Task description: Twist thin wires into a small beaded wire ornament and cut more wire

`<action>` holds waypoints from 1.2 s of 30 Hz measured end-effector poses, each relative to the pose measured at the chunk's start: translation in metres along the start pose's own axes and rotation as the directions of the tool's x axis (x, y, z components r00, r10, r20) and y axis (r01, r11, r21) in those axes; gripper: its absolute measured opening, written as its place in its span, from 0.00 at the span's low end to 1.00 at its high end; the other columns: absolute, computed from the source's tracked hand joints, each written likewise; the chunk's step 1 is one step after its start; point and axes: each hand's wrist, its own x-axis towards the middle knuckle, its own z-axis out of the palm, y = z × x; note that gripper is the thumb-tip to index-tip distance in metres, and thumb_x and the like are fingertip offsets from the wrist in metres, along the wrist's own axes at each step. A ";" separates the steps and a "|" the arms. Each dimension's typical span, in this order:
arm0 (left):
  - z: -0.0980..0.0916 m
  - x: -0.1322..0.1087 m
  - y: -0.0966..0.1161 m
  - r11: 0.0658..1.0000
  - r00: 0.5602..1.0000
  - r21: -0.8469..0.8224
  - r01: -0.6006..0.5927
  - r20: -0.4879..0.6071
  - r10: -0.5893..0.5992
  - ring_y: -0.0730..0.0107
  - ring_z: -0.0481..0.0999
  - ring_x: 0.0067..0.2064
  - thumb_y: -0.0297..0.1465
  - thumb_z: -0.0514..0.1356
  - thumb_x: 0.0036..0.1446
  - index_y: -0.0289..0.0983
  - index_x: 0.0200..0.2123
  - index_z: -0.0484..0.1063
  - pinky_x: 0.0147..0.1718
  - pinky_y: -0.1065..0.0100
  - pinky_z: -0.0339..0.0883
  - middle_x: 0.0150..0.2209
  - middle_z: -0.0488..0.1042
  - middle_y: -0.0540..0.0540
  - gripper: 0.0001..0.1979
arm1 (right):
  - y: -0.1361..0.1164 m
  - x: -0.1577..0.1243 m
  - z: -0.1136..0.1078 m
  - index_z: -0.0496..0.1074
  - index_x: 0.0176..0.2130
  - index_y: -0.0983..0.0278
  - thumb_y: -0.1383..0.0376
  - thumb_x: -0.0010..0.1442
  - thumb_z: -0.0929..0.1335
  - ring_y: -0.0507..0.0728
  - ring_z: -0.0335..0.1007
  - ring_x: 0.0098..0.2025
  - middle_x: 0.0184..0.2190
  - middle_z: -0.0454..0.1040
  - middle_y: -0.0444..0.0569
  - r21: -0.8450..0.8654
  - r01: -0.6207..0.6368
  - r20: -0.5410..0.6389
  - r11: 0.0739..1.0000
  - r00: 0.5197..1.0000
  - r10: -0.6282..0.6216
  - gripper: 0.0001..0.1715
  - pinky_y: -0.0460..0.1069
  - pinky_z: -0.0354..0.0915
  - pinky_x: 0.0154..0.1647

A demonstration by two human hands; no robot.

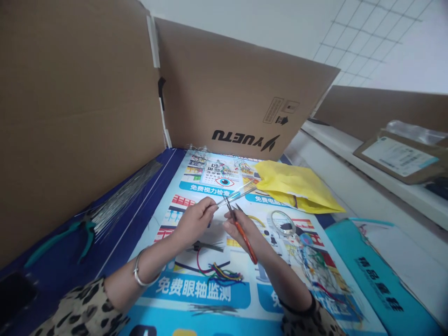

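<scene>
My left hand (196, 220) is closed in a pinch on the near end of a thin clear tube (238, 194) that slants up to the right. My right hand (241, 228) is closed round a small orange-handled cutter (245, 235), whose dark tip meets the tube just right of my left fingers. Both hands hover over a printed blue and white poster (196, 291). Below them lie a bunch of coloured wires (219, 273) and a dark bundle of thin wire pieces (206, 246).
Brown cardboard walls (77, 116) stand at the left and back. A sheaf of thin metal wires (122, 198) and teal-handled pliers (75, 233) lie at the left. A yellow padded envelope (297, 186), a tape roll (283, 223) and more loose wires (311, 266) lie at the right.
</scene>
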 end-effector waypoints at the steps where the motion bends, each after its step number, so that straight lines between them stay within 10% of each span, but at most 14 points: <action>1: 0.000 0.000 0.000 1.000 1.000 0.006 0.002 0.008 -0.002 0.73 0.65 0.26 0.35 0.47 0.60 0.39 0.28 0.62 0.29 0.71 0.55 0.21 0.64 0.55 0.10 | 0.000 0.000 -0.001 0.61 0.43 0.64 0.49 0.58 0.63 0.52 0.63 0.29 0.28 0.65 0.44 -0.006 0.006 0.006 1.000 1.000 -0.006 0.23 0.46 0.60 0.30; 36: -0.008 0.005 0.000 0.974 0.939 -0.126 0.189 0.314 -0.141 0.76 0.59 0.21 0.36 0.51 0.54 0.37 0.23 0.63 0.22 0.73 0.51 0.17 0.62 0.54 0.11 | -0.012 -0.006 -0.011 0.65 0.36 0.63 0.53 0.62 0.59 0.53 0.64 0.30 0.28 0.68 0.45 -0.110 0.057 0.125 0.992 0.991 -0.043 0.17 0.46 0.60 0.30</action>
